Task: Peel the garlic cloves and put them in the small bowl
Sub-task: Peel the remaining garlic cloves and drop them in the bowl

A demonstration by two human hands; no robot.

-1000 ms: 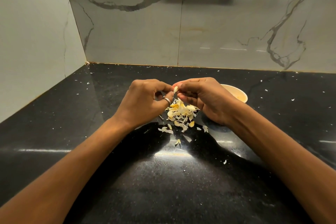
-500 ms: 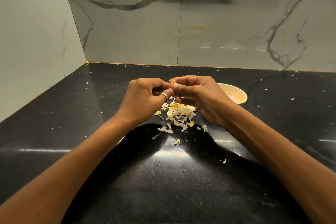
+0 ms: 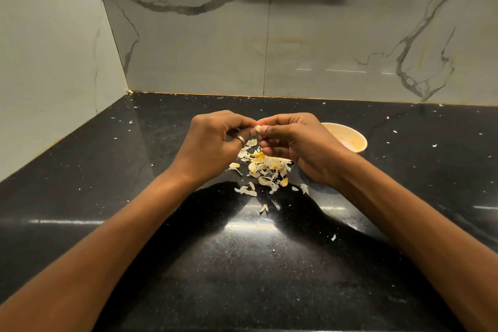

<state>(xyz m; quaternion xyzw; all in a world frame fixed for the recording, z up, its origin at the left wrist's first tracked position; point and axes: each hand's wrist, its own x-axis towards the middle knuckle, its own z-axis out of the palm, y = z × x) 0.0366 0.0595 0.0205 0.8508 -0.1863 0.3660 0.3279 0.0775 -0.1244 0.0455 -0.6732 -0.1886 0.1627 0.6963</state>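
Pinching small pale garlic clove (image 3: 258, 128), left hand (image 3: 213, 145) and right hand (image 3: 299, 143) both; best peel slowly from tip, probably slippery.

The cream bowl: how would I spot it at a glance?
Start at the black countertop under the marble wall. Just beyond the person's right hand sits the cream bowl, partly hidden by it. Its pale round rim and yellowish inside set it apart from the flat, loose heap of garlic peels lying nearby.
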